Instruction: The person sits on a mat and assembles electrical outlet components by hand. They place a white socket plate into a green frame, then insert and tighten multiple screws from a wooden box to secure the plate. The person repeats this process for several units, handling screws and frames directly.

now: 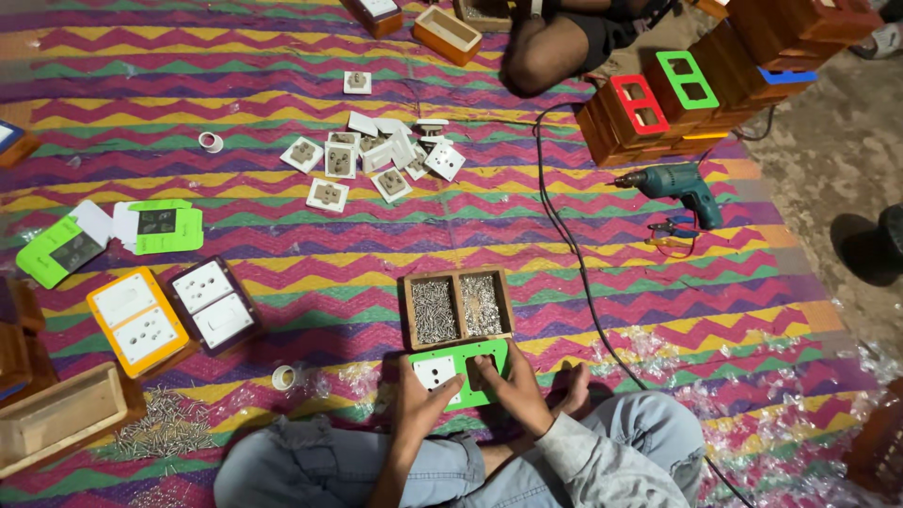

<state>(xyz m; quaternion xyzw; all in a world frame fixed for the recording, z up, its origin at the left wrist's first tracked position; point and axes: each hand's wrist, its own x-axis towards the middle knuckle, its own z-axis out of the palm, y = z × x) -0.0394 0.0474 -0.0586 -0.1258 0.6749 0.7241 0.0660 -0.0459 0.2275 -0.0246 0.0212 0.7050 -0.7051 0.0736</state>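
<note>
Holding a green switch plate [459,372] flat over the lap, left hand [420,395] clamped along its near edge by the white socket insert [435,373], right hand [513,386] pinching beside the empty cutout. Looks light, rigid, smooth plastic; best gripped by the rims. Just beyond the grip, a wooden tray of screws [458,307].
</note>
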